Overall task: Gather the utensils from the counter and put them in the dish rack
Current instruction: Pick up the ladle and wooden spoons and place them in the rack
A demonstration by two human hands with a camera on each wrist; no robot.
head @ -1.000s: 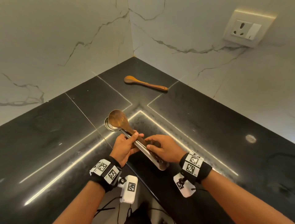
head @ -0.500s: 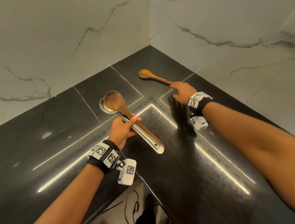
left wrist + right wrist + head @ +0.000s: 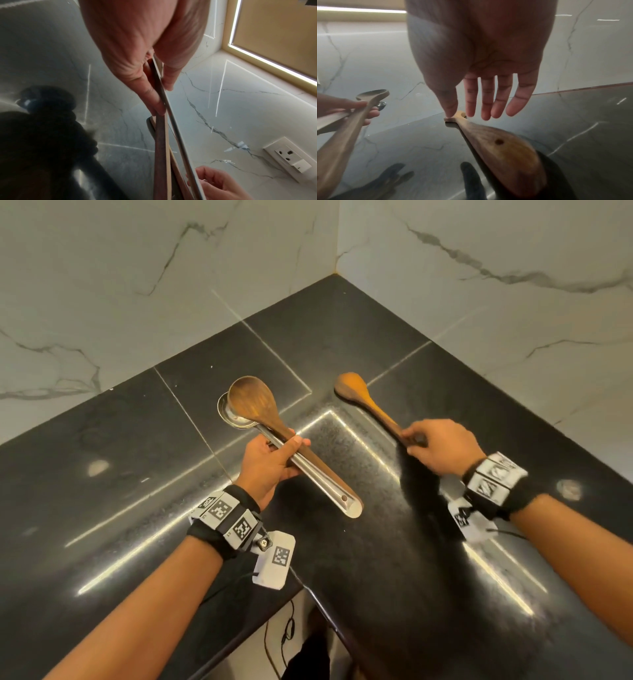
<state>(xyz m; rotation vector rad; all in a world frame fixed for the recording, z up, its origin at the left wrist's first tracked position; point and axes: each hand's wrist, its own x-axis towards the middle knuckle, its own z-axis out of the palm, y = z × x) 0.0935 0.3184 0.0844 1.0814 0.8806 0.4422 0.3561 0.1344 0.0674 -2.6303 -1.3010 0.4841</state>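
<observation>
My left hand (image 3: 270, 463) grips two utensils together above the black counter (image 3: 394, 559): a dark wooden spoon (image 3: 251, 402) and, under it, a steel ladle (image 3: 322, 477). The left wrist view shows that hand (image 3: 154, 81) pinching both handles. A second wooden spoon (image 3: 359, 398) lies on the counter to the right, bowl toward the corner. My right hand (image 3: 442, 446) is over its handle end. In the right wrist view its thumb touches the spoon (image 3: 496, 142) while the fingers (image 3: 488, 94) stay straight above it. No dish rack is in view.
Marble walls (image 3: 137, 285) meet in a corner behind the counter. A wall socket (image 3: 289, 157) sits on the right wall. The counter's front edge (image 3: 308, 587) forms an inner corner near my body, with cables hanging below.
My right hand let go of the bundle in my left hand, reached to the far spoon, and now rests at its handle end. The left hand keeps both utensils.
</observation>
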